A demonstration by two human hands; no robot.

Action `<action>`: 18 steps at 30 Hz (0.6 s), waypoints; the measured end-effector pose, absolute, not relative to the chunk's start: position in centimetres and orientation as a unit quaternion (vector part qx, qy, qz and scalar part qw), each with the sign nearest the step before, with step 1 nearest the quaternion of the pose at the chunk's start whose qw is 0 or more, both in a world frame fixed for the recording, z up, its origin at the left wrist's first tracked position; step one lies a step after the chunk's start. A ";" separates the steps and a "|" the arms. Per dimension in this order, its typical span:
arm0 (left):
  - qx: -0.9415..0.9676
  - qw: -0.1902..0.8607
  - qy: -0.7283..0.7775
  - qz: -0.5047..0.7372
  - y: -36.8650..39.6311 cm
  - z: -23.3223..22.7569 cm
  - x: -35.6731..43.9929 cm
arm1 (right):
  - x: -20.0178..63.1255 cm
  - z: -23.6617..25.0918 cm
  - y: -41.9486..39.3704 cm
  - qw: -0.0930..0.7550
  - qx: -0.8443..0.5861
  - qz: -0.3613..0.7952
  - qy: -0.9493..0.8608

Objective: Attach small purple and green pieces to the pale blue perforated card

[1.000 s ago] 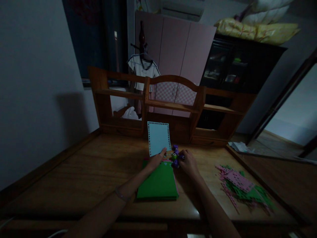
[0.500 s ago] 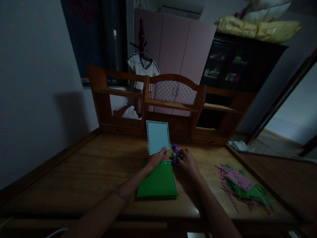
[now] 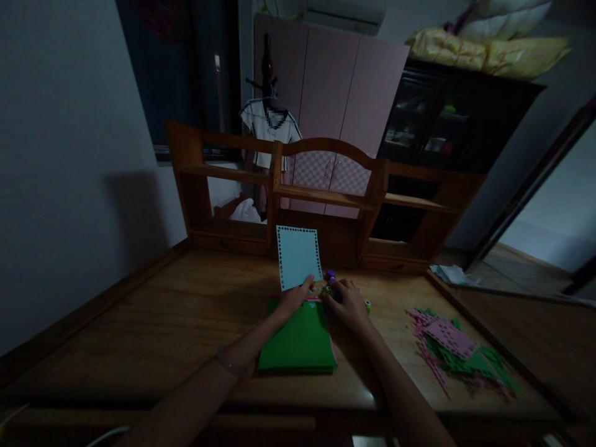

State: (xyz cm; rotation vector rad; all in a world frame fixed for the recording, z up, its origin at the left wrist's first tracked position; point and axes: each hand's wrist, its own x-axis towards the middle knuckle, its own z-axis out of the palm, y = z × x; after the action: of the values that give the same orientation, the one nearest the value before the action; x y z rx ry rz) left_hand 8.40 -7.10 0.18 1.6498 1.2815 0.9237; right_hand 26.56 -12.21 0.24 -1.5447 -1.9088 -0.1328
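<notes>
A pale blue sheet of paper [image 3: 298, 257] with a row of small holes along its edges stands tilted up, its lower right corner pinched in my left hand [image 3: 295, 300]. Beneath that hand lies a stack of green sheets [image 3: 298, 341] with pink showing at the edges. My right hand [image 3: 348, 304] is bent with its fingers closed over a small dark purple and green piece [image 3: 328, 290], mostly hidden under them. Just behind is a small purple piece [image 3: 330, 275]. A green piece with an eye-like spot [image 3: 367, 306] shows at the right side of that hand.
Pink and green cut paper strips [image 3: 459, 354] lie heaped on the right of the wooden table [image 3: 186, 323]. A wooden shelf unit [image 3: 326, 197] rises along the back edge. White papers [image 3: 451, 274] sit beyond the right rim, and a wall [image 3: 84, 205] bounds the left.
My right hand has shifted slightly left and now covers most of the small purple and green pieces. The green piece at its right side has come into sight. My left hand stays nearly still.
</notes>
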 end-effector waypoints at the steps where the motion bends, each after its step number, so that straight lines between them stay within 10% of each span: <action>1: 0.661 0.418 0.506 0.364 -7.0 0.0 8.4 | 26.3 0.2 -12.2 0.333 -0.592 -0.054 -0.732; 18: 0.659 0.403 0.510 0.379 -6.8 -0.3 8.5 | 25.9 -1.0 -11.4 0.368 -0.588 -0.040 -0.719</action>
State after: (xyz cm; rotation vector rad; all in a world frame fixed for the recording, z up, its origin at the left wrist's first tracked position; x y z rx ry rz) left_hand 8.51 -6.76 -0.28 1.6640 1.2897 0.9572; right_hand 25.90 -11.42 -0.98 -1.5106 -1.8473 -0.1035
